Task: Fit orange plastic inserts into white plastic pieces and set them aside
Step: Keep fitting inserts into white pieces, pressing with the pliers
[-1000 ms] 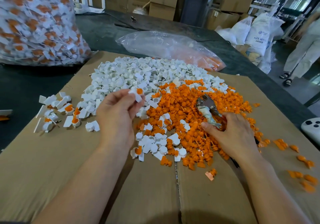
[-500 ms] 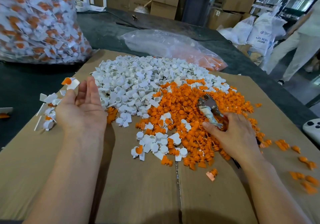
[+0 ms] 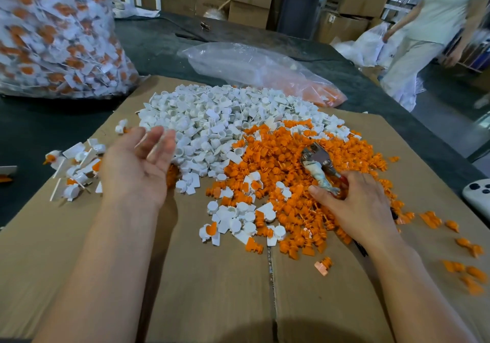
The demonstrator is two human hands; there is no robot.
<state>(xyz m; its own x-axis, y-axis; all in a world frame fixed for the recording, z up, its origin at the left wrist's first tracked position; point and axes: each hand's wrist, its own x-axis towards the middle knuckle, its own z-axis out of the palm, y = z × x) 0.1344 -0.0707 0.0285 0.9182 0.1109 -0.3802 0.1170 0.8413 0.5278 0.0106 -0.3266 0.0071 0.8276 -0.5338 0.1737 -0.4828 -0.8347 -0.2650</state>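
Right hand (image 3: 355,204): fingers curled round a metal tool (image 3: 316,157), thumb lying along its wrapped handle. The tool head points up and away from the palm. The hand sits on the orange inserts (image 3: 286,141), which are heaped under and around it.

Left hand (image 3: 138,165): palm up, fingers relaxed and spread, holding nothing. Just past its fingertips is one fitted piece (image 3: 121,128), white with orange in it. Can't tell if it's lying on the cardboard (image 3: 212,289) or in the air.

Outboard of the left hand, a small cluster of finished pieces (image 3: 74,167) lies on the cardboard edge. Between the two hands and beyond the left fingers is a pile of white pieces (image 3: 206,120), butting against the orange heap. Nearer the wrists is a mixed scatter (image 3: 238,218) of white and orange.

Well to the right of the right hand are loose orange bits (image 3: 466,271) and a white device (image 3: 478,194) at the frame edge.

Far side: a clear bag (image 3: 265,69) with orange inside, and at far left a big bag (image 3: 53,37) of white-and-orange parts, both on the dark table (image 3: 39,130). A person (image 3: 429,19) stands in the background on the right.
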